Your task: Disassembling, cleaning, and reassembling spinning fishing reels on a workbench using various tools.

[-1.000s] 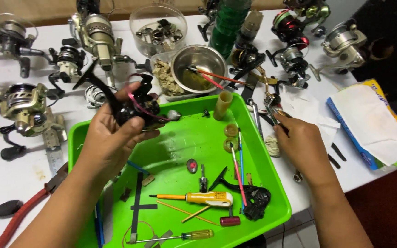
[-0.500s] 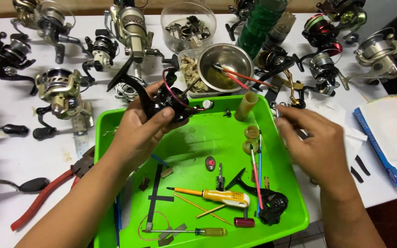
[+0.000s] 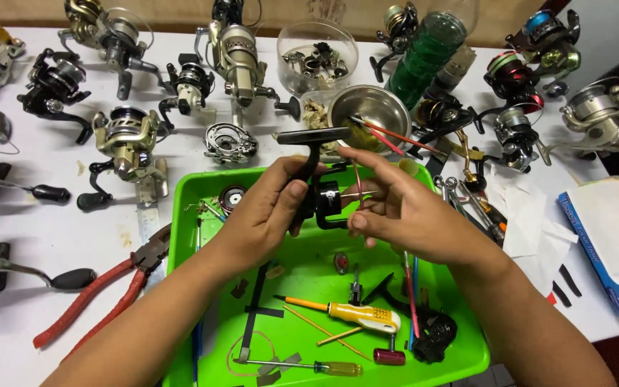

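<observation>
My left hand (image 3: 265, 209) grips a black fishing reel (image 3: 322, 188) by its stem, held above the green tray (image 3: 188, 208). The reel's flat foot points up at the top. My right hand (image 3: 402, 208) has its fingers on the reel's right side, pinching at its thin wire bail. Below the hands, in the tray, lie a yellow-handled screwdriver (image 3: 356, 314), a smaller screwdriver (image 3: 317, 367), a black reel part (image 3: 435, 335) and small loose pieces.
Several fishing reels (image 3: 127, 140) stand across the white table behind and left of the tray. A steel bowl (image 3: 367, 107), a clear bowl of parts (image 3: 318, 51) and a green bottle (image 3: 424, 57) stand at the back. Red-handled pliers (image 3: 102, 297) lie left; blue-edged packet (image 3: 610, 244) right.
The reel has been turned so its foot points up and brought to the tray's middle. My right hand has moved left from the tray's edge onto the reel.
</observation>
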